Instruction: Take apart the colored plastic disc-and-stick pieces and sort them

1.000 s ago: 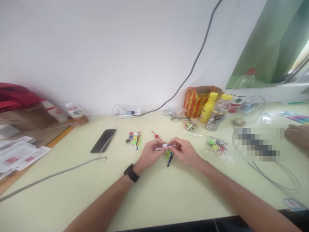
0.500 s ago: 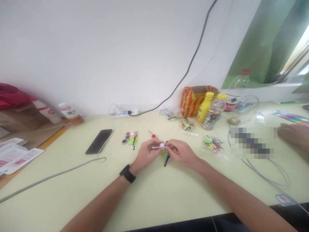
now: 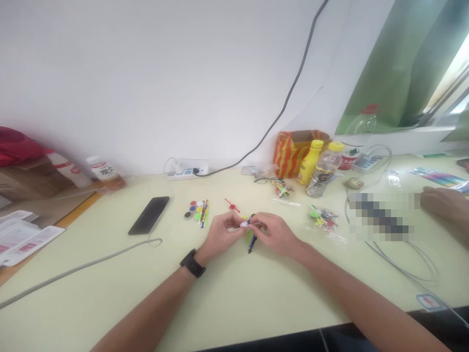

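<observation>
Between my two hands, above the middle of the table, is a small white plastic arrow spinner (image 3: 244, 224) with a round disc. My left hand (image 3: 223, 231), on the arm with a black watch, pinches it from the left. My right hand (image 3: 273, 231) pinches its other side, fingertips close to the left ones. Beneath the hands lie blue, green and black arrow pieces (image 3: 252, 243), partly hidden. Just beyond my left hand rests a red arrow spinner (image 3: 232, 207). Left of it are several coloured discs (image 3: 193, 209) beside a bunch of coloured arrows (image 3: 204, 213).
A black phone (image 3: 149, 215) with a cable lies left. Bagged plastic pieces (image 3: 322, 218) lie right, more (image 3: 282, 188) behind. Bottles (image 3: 321, 171) and a striped bag (image 3: 284, 155) stand against the wall. Another person's hand (image 3: 443, 203) rests at far right.
The white arrow spinner has tilted slightly between my fingers, its pointed left end now less visible. Both hands stay in nearly the same place.
</observation>
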A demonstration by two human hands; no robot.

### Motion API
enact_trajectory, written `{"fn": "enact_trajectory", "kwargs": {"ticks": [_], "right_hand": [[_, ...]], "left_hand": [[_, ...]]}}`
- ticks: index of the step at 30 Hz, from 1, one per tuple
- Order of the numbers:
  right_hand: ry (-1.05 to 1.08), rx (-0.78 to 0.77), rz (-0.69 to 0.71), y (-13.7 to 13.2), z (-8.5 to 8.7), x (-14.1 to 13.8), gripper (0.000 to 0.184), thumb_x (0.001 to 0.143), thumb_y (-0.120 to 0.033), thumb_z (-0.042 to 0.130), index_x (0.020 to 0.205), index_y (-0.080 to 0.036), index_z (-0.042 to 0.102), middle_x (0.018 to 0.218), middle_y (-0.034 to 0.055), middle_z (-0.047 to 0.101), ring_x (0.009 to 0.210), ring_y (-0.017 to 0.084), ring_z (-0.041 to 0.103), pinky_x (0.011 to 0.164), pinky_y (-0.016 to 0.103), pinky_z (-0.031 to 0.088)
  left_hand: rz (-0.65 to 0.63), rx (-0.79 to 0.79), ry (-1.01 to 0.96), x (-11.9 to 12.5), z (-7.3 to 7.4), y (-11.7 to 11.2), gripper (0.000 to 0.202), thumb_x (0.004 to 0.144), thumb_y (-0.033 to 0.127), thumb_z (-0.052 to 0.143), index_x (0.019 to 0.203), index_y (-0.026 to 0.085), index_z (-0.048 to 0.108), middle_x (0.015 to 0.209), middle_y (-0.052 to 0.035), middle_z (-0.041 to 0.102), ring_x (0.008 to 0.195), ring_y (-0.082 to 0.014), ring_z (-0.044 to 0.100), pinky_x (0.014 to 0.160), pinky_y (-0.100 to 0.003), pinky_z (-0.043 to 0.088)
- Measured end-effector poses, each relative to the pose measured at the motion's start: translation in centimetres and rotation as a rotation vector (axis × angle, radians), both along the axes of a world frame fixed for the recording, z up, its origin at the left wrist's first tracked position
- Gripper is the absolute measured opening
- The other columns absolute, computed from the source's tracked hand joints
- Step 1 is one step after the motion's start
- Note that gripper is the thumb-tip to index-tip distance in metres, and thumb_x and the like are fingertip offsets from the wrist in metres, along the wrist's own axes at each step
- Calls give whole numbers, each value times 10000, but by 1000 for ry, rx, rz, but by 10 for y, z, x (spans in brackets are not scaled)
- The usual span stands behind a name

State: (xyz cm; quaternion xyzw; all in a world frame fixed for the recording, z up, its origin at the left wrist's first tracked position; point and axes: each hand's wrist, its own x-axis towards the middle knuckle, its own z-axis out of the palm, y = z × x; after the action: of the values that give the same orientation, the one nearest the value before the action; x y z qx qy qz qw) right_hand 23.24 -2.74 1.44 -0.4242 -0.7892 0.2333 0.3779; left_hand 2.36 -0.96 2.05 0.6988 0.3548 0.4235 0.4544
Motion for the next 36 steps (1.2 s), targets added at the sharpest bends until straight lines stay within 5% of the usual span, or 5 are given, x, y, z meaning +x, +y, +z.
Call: {"fn": "enact_trajectory", "kwargs": {"ticks": [10,22,28,33,36], "right_hand": [[185,-57,-7,7,4,2,142,966,-342,604,956,-224,681,895,32,659,746,158,594,646,288,466],[548,-282,-14,8,2,1,619,968,-513,582,1504,-307,351,895,-15,524,653,130,474,596,273,416],[463,-493,297,6,11,6,708,1040,-647,269,638,-181,618,610,1,407,605,144,403,600,309,349],[575,-355,115,4,13,2,439,935,-628,596,1136,-240,646,739,-29,443,672,145,428,640,285,381],[548,-427,115,6,12,4,480,979,-648,483,898,-217,679,711,-17,419,648,143,411,633,293,384]], "left_hand": [[-122,-161,-221,-2,7,3,173,902,322,745,902,152,718,1085,-120,753,1024,-237,704,929,-369,565],[-47,-226,-299,-4,5,10,251,823,317,833,996,167,728,1040,-77,718,970,-215,710,914,-382,601],[-2,-198,-282,-6,5,11,268,810,329,845,992,167,734,1023,-77,734,974,-204,703,920,-351,587],[-17,-197,-287,-6,4,11,256,826,316,833,1006,165,730,1009,-71,724,960,-196,700,909,-341,585],[-19,-190,-276,-6,4,11,242,839,319,821,1003,167,729,1011,-71,720,953,-191,696,906,-335,580]]}}
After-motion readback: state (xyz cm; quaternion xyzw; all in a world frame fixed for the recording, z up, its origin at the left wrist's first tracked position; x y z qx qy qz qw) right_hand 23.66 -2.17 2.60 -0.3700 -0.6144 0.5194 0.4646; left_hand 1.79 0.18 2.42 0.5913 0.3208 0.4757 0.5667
